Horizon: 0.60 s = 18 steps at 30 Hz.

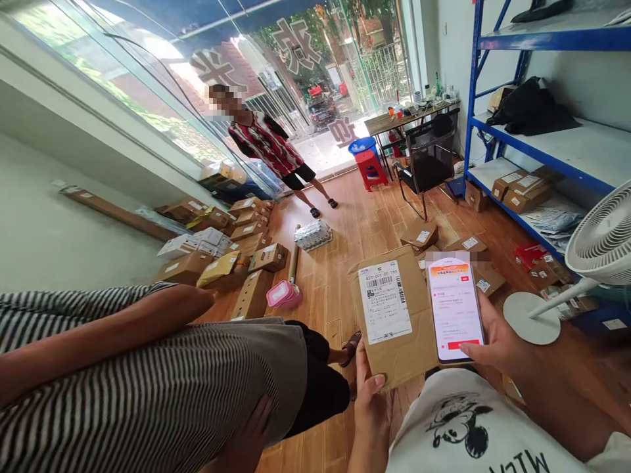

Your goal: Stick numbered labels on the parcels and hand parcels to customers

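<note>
My left hand [371, 387] grips the lower edge of a flat brown cardboard parcel [345, 272], thumb on the front face. A white shipping label [384, 302] with barcodes and print is stuck on the parcel. In my right hand [497, 341] is a smartphone [456, 309], held upright beside the parcel's right edge. Its lit screen shows lines of text and a red button at the bottom, where my thumb rests. The phone overlaps the parcel's right side.
Close on my left stands a person in a striped top [197, 374]. Another person [269, 144] stands near the glass front. Cardboard boxes [251, 289] line the left wall. To the right are a white fan [537, 315], blue shelving [547, 148], a chair [428, 157] and a red stool [369, 171].
</note>
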Available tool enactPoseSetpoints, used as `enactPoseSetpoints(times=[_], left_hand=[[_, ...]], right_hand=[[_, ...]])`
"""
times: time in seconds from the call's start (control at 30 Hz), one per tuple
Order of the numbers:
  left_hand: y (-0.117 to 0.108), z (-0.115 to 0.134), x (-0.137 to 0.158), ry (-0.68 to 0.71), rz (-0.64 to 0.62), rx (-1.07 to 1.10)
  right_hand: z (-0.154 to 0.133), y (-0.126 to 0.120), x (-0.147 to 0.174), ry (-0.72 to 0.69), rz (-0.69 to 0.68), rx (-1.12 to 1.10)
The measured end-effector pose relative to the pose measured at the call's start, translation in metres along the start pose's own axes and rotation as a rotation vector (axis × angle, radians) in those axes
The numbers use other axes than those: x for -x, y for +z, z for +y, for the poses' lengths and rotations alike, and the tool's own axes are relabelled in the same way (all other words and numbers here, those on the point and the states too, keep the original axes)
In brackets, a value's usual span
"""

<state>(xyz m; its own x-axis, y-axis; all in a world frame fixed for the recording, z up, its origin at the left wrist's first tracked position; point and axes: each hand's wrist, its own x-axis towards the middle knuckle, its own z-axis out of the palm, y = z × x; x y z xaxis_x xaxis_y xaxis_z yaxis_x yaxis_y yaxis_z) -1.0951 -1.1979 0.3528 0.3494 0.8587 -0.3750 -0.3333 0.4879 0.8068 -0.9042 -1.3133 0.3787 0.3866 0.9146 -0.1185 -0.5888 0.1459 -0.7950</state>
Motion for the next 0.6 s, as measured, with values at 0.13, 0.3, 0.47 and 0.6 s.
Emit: enactPoseSetpoints(times=[0.13, 0.3, 0.47, 0.6], left_hand=[[0.0037, 0.0028, 0.0003, -0.013, 0.001, -0.024], [0.0041, 0.0044, 0.0012, -0.002, -0.010, -0.048], [0.0029, 0.0028, 0.0000, -0.001, -0.032, -0.041], [0.0000, 0.0015, -0.0028, -0.002, -0.022, -0.017]], right_hand=[[-0.0017, 0.0002, -0.0014, -0.024, -0.007, -0.002], [-0.0017, 0.0003, -0.0013, -0.027, 0.001, -0.001], [-0.0031, 0.0004, -0.0007, -0.024, -0.008, 0.002], [-0.0022, -0.0004, -0.0014, -0.012, -0.025, -0.038]])
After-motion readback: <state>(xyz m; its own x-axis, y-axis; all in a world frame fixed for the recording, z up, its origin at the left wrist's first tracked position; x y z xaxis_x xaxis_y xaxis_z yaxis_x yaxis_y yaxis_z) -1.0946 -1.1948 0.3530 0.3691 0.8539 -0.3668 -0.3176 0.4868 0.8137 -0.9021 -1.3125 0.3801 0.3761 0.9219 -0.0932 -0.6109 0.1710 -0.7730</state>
